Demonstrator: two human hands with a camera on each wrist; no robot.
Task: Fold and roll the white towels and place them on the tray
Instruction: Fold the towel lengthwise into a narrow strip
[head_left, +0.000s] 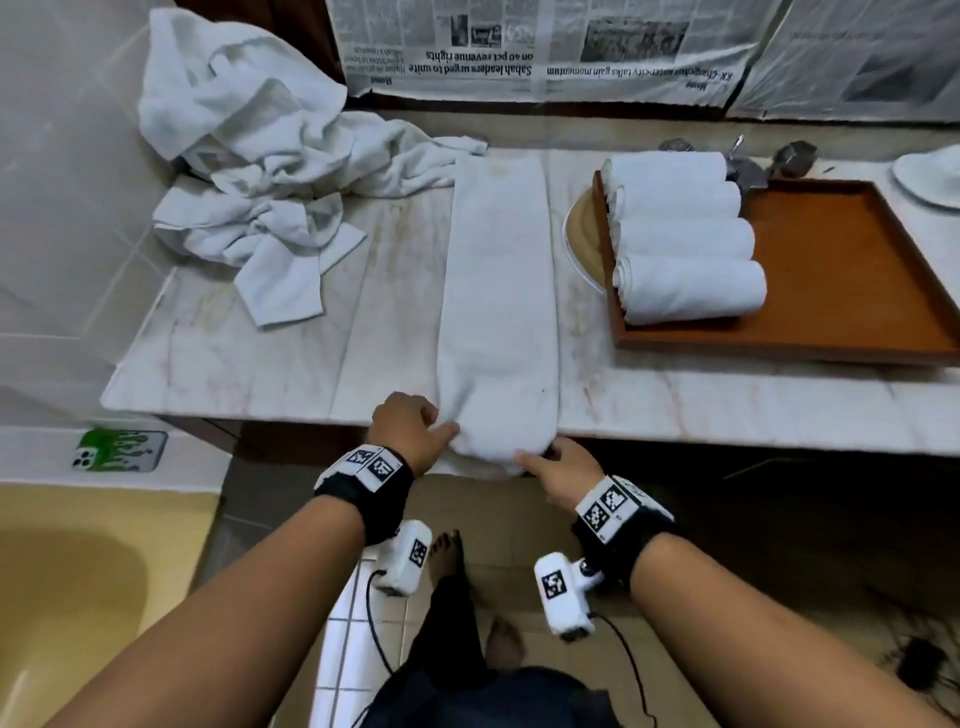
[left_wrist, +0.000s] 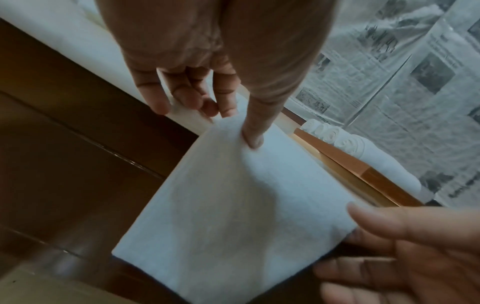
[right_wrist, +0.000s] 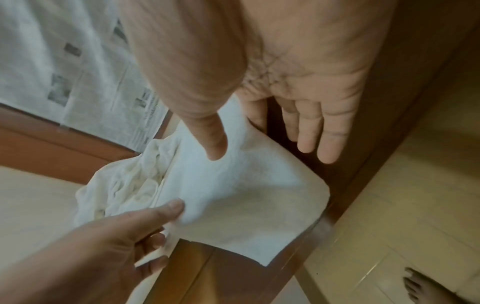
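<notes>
A white towel (head_left: 496, 291) folded into a long strip lies across the marble counter, its near end hanging over the front edge. My left hand (head_left: 415, 426) pinches the near left corner, thumb on top and fingers curled beneath (left_wrist: 228, 123). My right hand (head_left: 558, 470) is at the near right corner. Its thumb lies on the towel (right_wrist: 233, 195) while its fingers (right_wrist: 311, 133) stay straight beside and below the edge. A brown wooden tray (head_left: 831, 260) at the right holds several rolled white towels (head_left: 685, 249) in a row.
A pile of loose white towels (head_left: 249, 156) fills the counter's back left. A round plate (head_left: 582, 239) pokes out from under the tray, and a white dish (head_left: 930, 176) sits far right. Newspaper (head_left: 519, 47) covers the wall. A phone (head_left: 119, 451) lies on a lower ledge at left.
</notes>
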